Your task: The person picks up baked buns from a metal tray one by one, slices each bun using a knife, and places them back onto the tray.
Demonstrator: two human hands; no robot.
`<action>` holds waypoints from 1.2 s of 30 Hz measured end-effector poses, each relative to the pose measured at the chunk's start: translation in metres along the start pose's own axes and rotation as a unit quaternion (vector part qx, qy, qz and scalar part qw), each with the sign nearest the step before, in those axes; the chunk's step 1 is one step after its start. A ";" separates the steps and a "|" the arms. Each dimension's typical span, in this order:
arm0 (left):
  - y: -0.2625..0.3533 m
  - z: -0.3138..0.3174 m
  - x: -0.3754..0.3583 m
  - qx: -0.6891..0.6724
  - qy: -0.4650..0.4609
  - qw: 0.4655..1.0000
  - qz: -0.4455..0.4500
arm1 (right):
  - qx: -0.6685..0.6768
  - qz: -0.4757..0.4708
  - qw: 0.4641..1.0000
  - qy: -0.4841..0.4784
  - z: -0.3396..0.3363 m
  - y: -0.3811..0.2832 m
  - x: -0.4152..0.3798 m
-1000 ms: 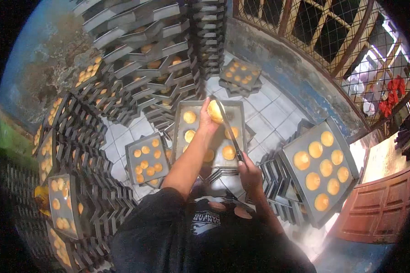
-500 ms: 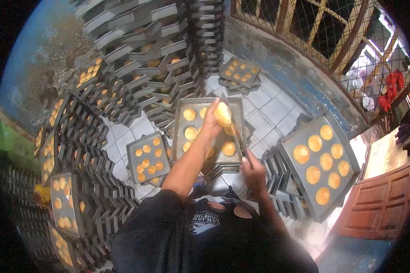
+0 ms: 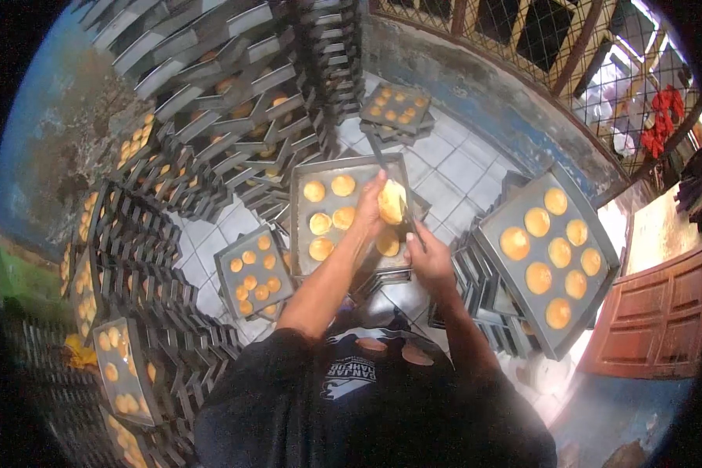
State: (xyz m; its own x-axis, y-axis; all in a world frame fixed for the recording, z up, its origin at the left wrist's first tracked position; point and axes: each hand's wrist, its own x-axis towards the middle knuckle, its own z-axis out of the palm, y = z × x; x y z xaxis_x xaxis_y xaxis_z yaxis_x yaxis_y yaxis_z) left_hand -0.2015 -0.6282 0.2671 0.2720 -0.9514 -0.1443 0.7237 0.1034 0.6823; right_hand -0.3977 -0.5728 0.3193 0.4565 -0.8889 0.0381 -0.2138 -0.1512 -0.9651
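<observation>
My left hand (image 3: pixel 371 204) is closed around a golden round bun (image 3: pixel 391 203), holding it up over the right side of a grey metal tray (image 3: pixel 304 265). A paler yellow patch shows on the bun's face. My right hand (image 3: pixel 431 261) grips the handle of a long, narrow knife (image 3: pixel 377 150). Its dark blade runs up along the bun and shows again beyond my left fingers; the middle stretch is hidden. Below my hands, several more buns (image 3: pixel 343 185) lie in the tray, one of them partly covered by my right hand's side of the view.
On the right, a tray of buns (image 3: pixel 548 269) tops a stack of trays. Smaller bun trays stand at left (image 3: pixel 225 269) and at the back (image 3: pixel 366 100). Tall stacks of trays (image 3: pixel 181 300) crowd the left and far side. White floor tiles (image 3: pixel 452 168) show between them.
The knife blade now sticks out past my left fingers, and my right hand is higher, closer to the bun. The bun is turned, showing a paler patch. The whole view has shifted slightly.
</observation>
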 end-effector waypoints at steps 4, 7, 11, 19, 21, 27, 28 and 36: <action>0.037 -0.008 0.006 -0.042 0.040 0.998 0.013 | -0.121 -0.028 0.992 -0.030 -0.005 0.017 -0.037; 0.033 -0.018 0.002 0.043 0.039 0.998 0.031 | -0.144 -0.014 0.988 -0.045 -0.001 0.018 -0.043; -0.005 -0.001 -0.012 0.062 0.039 0.997 0.020 | -0.052 0.017 0.998 -0.026 0.001 -0.004 -0.008; 0.023 -0.020 -0.013 0.061 0.061 0.996 0.029 | -0.056 0.044 0.994 -0.089 -0.006 0.039 -0.054; -0.002 0.005 -0.027 0.035 0.088 0.995 0.009 | -0.035 0.031 0.997 -0.067 -0.004 0.029 -0.036; 0.007 -0.024 -0.005 -0.031 0.084 0.996 0.011 | -0.053 -0.014 0.997 -0.061 -0.010 0.052 -0.049; 0.011 -0.021 -0.008 -0.032 0.088 0.995 0.015 | -0.060 -0.029 0.996 -0.061 -0.015 0.059 -0.059; -0.048 -0.029 -0.036 -0.032 0.164 0.985 -0.050 | -0.044 0.077 0.992 -0.086 0.020 0.092 -0.021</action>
State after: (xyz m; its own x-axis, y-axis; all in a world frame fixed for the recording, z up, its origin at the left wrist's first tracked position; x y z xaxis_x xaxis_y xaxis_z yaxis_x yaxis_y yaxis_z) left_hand -0.2275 -0.5911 0.2193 0.3812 -0.8134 -0.4393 0.7921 0.0424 0.6089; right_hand -0.4095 -0.5594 0.2246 0.5511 -0.8189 -0.1601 -0.3634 -0.0628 -0.9295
